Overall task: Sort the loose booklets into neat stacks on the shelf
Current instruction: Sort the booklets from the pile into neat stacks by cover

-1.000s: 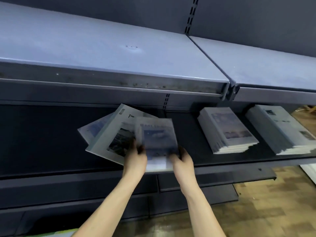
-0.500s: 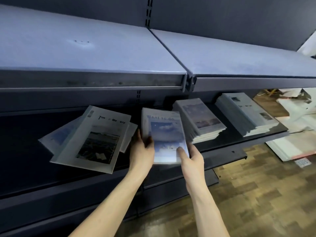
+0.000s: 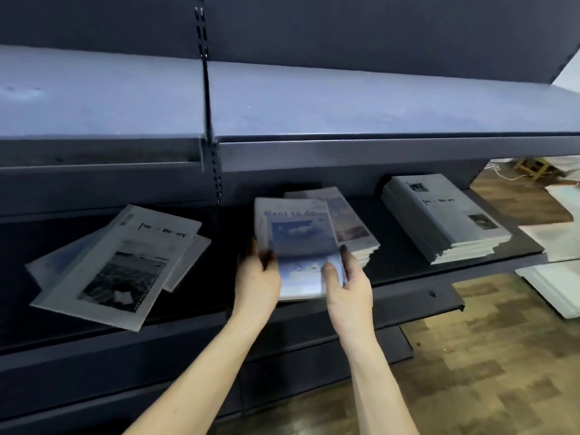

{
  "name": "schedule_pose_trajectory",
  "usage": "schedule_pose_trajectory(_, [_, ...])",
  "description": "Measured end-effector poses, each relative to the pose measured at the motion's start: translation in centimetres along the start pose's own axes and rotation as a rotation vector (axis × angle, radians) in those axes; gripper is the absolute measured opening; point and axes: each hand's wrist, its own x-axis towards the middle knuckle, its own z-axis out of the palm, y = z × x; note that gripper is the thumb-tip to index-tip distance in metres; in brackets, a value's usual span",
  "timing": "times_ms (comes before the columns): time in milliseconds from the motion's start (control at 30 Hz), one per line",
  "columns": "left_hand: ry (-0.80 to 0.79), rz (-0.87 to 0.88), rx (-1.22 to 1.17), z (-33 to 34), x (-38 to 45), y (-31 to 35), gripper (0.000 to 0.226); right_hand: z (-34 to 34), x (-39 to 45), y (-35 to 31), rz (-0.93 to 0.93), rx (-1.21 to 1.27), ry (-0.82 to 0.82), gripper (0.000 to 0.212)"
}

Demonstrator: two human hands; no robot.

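Observation:
Both hands hold a booklet with a blue sky picture and the title "Want to do". My left hand grips its lower left edge and my right hand grips its lower right edge, thumb on the cover. The booklet overlaps the left side of a neat stack of like booklets on the dark shelf. A second neat stack lies further right. To the left, a loose pile topped by a black-and-white "Time Memory" booklet lies askew.
An upper grey shelf overhangs the booklets, leaving a low gap. A slotted upright divides the two bays. Wooden floor lies at lower right, with white sheets on it beside the shelf end.
Both hands have carried the blue booklet rightward from the loose pile until it overlaps the neat stack. The view has swung to the right as well.

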Motion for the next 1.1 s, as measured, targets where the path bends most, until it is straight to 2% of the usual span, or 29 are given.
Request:
schedule_pose_trajectory(67, [0.037, -0.01, 0.01, 1.9, -0.1, 0.8, 0.05, -1.8, 1.3, -0.1, -0.022, 0.016, -0.034, 0.054])
schedule_pose_trajectory(167, [0.098, -0.016, 0.0, 4.4, -0.4, 2.3, 0.05, -4.0, 3.4, 0.4, -0.033, 0.041, -0.064, 0.048])
schedule_pose_trajectory(267, [0.144, -0.035, -0.017, 6.5, -0.9, 3.9, 0.044, -5.7, 5.3, 1.2, -0.041, 0.043, -0.091, 0.042])
schedule_pose_trajectory(400, [0.183, -0.063, 0.004, 9.3, -1.1, 5.1, 0.036, -8.0, 7.4, 2.0, -0.041, 0.014, -0.131, 0.047])
schedule_pose_trajectory(600, [0.167, -0.076, 0.024, 11.8, -0.6, 5.9, 0.045, -9.3, 10.1, 3.0, -0.048, 0.004, -0.194, 0.034])
schedule_pose_trajectory(700, [0.173, -0.066, 0.077, 12.2, 0.4, 6.1, 0.043, -9.5, 11.1, 2.4, -0.038, -0.003, -0.262, 0.041])
schedule_pose_trajectory(833, [0.179, -0.094, 0.14, 12.5, 2.4, 5.5, 0.032, -8.9, 12.7, 2.3, -0.079, -0.139, -0.262, 0.039])
schedule_pose_trajectory(933, [0.153, -0.12, 0.12, 12.7, 3.2, 5.1, 0.035, -8.1, 14.0, 2.8, -0.089, -0.208, -0.282, 0.052])
schedule_pose_trajectory(1033, [0.132, -0.103, 0.137, 12.9, 3.7, 5.0, 0.04, -7.9, 14.7, 3.1, -0.068, -0.196, -0.29, 0.048])
schedule_pose_trajectory(1100, [0.134, -0.1, 0.148, 13.1, 3.9, 5.1, 0.041, -7.8, 14.8, 3.4, -0.006, -0.1, -0.315, 0.049])
